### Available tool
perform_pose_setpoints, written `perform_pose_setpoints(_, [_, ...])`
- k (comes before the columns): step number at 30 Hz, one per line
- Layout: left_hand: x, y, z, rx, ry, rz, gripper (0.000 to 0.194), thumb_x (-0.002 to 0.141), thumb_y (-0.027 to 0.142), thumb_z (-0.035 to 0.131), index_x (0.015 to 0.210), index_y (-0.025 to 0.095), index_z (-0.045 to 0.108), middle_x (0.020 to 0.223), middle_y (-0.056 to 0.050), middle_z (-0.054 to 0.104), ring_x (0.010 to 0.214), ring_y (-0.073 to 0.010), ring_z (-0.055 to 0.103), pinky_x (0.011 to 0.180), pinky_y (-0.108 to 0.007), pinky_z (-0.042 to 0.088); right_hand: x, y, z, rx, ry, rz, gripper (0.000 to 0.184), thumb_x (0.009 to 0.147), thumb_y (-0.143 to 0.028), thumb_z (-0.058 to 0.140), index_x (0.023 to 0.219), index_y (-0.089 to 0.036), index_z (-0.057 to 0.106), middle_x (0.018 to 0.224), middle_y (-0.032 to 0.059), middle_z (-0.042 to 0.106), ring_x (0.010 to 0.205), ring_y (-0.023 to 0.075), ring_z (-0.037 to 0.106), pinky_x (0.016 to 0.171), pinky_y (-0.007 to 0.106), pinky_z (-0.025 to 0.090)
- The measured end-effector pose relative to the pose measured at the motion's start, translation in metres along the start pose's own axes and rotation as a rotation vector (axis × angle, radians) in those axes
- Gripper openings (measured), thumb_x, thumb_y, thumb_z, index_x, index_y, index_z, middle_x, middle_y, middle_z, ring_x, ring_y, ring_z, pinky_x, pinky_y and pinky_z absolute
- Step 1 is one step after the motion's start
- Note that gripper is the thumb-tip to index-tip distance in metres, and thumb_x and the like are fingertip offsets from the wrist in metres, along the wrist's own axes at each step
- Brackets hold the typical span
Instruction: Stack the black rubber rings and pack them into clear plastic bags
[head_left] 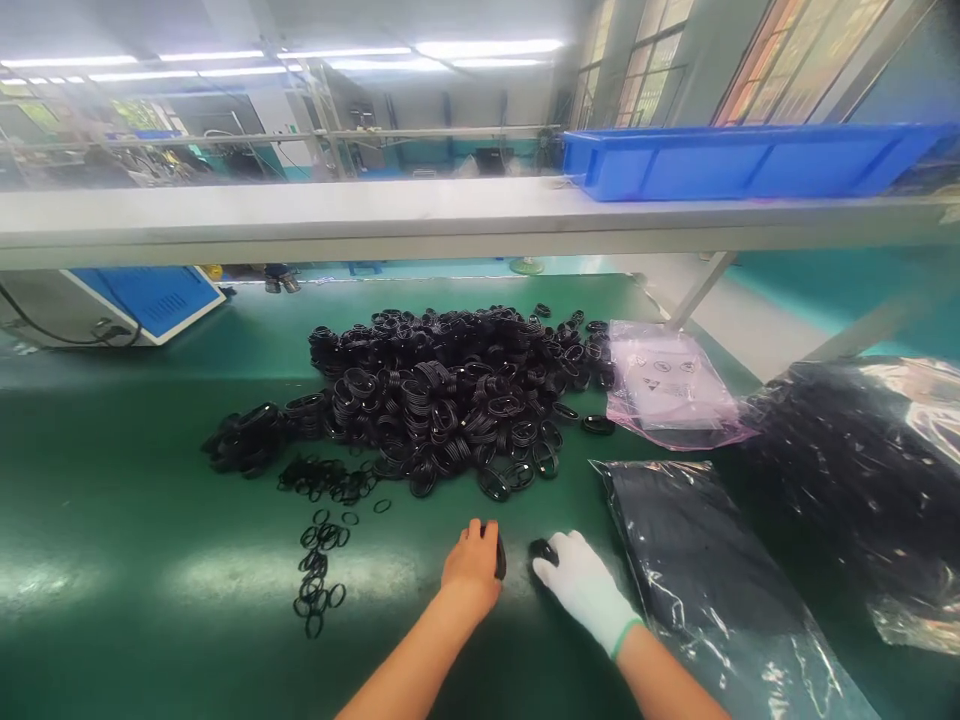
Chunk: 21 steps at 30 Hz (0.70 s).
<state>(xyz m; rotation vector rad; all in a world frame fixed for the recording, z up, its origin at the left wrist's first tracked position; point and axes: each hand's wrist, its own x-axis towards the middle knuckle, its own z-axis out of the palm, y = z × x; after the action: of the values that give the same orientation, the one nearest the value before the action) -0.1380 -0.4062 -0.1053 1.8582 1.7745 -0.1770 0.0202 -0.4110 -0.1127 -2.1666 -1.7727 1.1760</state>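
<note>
Nearest the camera: the bare left hand (472,560) and the gloved right hand (577,580), both low over the green bench (135,540). The left grip is closed on a black coil (501,556); the right grip is closed around a dark bundle (543,550), its form mostly hidden. The two are apart, in front of the main heap (450,400) of black coils, apparently cable.

Handling, as judged: hold each bundle across all its loops, with light pressure, so that no turn slips out. Working close to the surface limits any drop; the glove fabric could catch loose ends.

Containers, largest first: a bulky clear bag (862,500) at far right, filled with black items; a flatter clear bag (697,560) beside the right hand, dark contents within; a blue bin (750,165) on the shelf (262,210), interior not visible; a pinkish printed bag (660,385), lying flat, its contents unclear.

Smallest: thin black rings (319,570), loose at left.
</note>
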Motion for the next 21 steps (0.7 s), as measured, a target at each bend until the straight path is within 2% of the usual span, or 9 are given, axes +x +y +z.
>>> perform_pose_setpoints(3, [-0.007,-0.003,0.001,-0.244,0.005,0.127,0.075,0.060,0.015,0.060,0.128,0.028,0.032,0.130,-0.003,0.040,0.117,-0.0208,0.039,0.097,-0.031,0.033,0.003,0.008,-0.003,0.234,-0.148,0.058,0.024,0.074,-0.026,0.046,0.093,-0.013,0.050,0.083,0.0064,0.053,0.070,0.0162,0.058,0.058,0.028,0.048])
perform_pose_setpoints(6, [-0.010,0.002,0.011,-0.349,-0.046,0.188,0.076,0.060,0.017,0.063,0.128,0.031,0.033,0.131,0.000,0.041,0.120,-0.0211,0.036,0.102,-0.033,0.027,0.006,0.017,-0.003,0.372,-0.214,0.045,0.032,0.078,-0.025,0.040,0.108,-0.013,0.043,0.080,0.0028,0.052,0.064,0.0121,0.057,0.047,0.022,0.048])
perform_pose_setpoints(11, [-0.010,0.010,0.026,-0.369,-0.045,0.198,0.076,0.061,0.020,0.065,0.127,0.034,0.032,0.131,0.002,0.042,0.119,-0.0216,0.036,0.103,-0.039,0.023,0.006,0.026,0.000,0.491,-0.222,0.013,0.034,0.077,-0.025,0.040,0.109,-0.013,0.046,0.081,0.0029,0.052,0.060,0.0103,0.055,0.044,0.020,0.048])
perform_pose_setpoints(16, [-0.008,0.010,0.028,-0.352,-0.020,0.180,0.075,0.060,0.022,0.066,0.126,0.033,0.032,0.130,0.002,0.043,0.113,-0.0213,0.042,0.098,-0.037,0.028,0.003,0.023,0.000,0.518,-0.213,0.002,0.035,0.077,-0.024,0.038,0.109,-0.012,0.048,0.087,0.0057,0.056,0.056,0.0089,0.055,0.043,0.019,0.045])
perform_pose_setpoints(21, [-0.007,0.008,0.037,-0.370,0.010,0.199,0.076,0.058,0.023,0.068,0.125,0.033,0.034,0.129,0.003,0.044,0.113,-0.0198,0.042,0.096,-0.035,0.031,0.000,0.018,0.003,0.494,-0.174,-0.010,0.034,0.078,-0.028,0.037,0.106,-0.015,0.053,0.096,0.0084,0.057,0.066,0.0140,0.058,0.044,0.021,0.045])
